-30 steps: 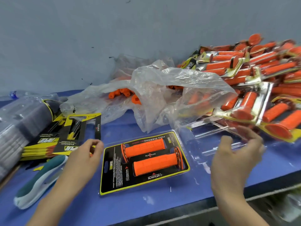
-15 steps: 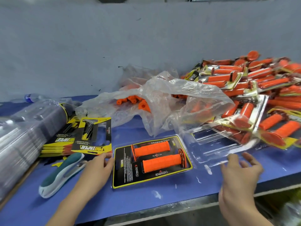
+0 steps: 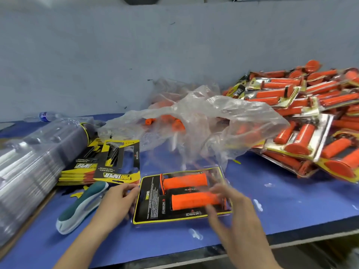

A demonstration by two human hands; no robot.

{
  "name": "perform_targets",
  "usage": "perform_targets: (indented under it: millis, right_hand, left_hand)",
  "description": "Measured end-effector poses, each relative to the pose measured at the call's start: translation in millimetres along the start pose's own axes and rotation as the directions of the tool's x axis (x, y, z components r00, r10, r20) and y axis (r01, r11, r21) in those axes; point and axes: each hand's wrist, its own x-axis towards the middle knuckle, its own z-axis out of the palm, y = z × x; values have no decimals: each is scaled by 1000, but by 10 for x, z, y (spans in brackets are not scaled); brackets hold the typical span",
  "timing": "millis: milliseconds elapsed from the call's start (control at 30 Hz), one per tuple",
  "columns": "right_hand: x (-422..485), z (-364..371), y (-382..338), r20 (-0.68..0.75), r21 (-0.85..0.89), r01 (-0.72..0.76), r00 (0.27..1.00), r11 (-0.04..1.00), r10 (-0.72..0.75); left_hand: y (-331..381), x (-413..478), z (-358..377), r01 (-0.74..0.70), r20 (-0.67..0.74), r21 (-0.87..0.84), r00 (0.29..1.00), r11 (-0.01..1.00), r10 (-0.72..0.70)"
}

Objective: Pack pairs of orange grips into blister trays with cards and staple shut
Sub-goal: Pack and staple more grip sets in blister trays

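Head view: yellow-black cards (image 3: pixel 117 176) read "PROTAPER". Left hand (image 3: pixel 116 200) pinches clear blister tray (image 3: pixel 137 223) holding orange grips (image 3: pixel 184 181); right hand (image 3: pixel 239 216) hovers, fingers spread.

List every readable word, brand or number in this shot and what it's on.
"PROTAPER", upside down: loose black-and-yellow cardboard card.
"SYNERGY", faint: same card, next to the brand.
"TAPER", partly covered: top card of the black-and-yellow card stack.
Too blurred to read: small print on the black card in the clear blister tray, blue label on the clear plastic bottle, labels on the piled finished orange-grip packs.
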Motion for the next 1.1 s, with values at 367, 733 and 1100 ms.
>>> perform_targets:
  millis: [367,733,1100]
  right_hand:
    - [92,-58,288,438,-383,554,813,739,-383]
    - [182,-74,406,554,-238,535,761,811,-339]
    - [221,-143,473,443,-295,453,845,841,-300]
  left_hand:
    - [164,-125,-31,-45,-257,-152,966,987,4]
    - [485,-480,575,-673,202,672,568,309,798]
    - [302,-374,383,-685,136,581,613,439,778]
